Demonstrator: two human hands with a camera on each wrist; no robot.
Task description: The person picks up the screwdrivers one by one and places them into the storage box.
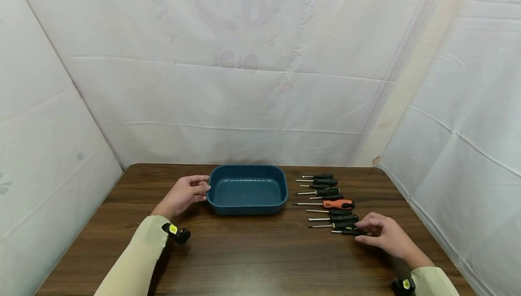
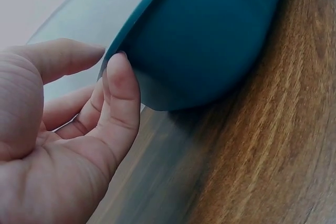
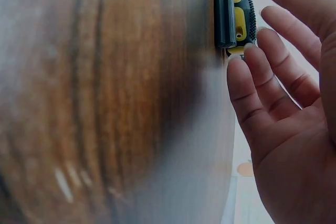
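Observation:
A blue tray (image 1: 247,205) stands empty in the middle of the wooden table. My left hand (image 1: 205,186) holds its left rim; in the left wrist view the thumb lies over the rim (image 2: 137,22) and a fingertip (image 2: 118,74) presses the outer wall. A row of screwdrivers (image 1: 325,192) lies to the right of the tray, one with an orange handle (image 1: 338,204). My right hand (image 1: 362,232) hovers at the nearest one, a black and yellow screwdriver (image 3: 235,11), with its straight fingertips (image 3: 237,69) touching the handle's end.
White sheeting walls in the table (image 1: 252,250) at the back and on both sides. The right edge of the table runs close to my right hand. Bare wood lies in front of the tray.

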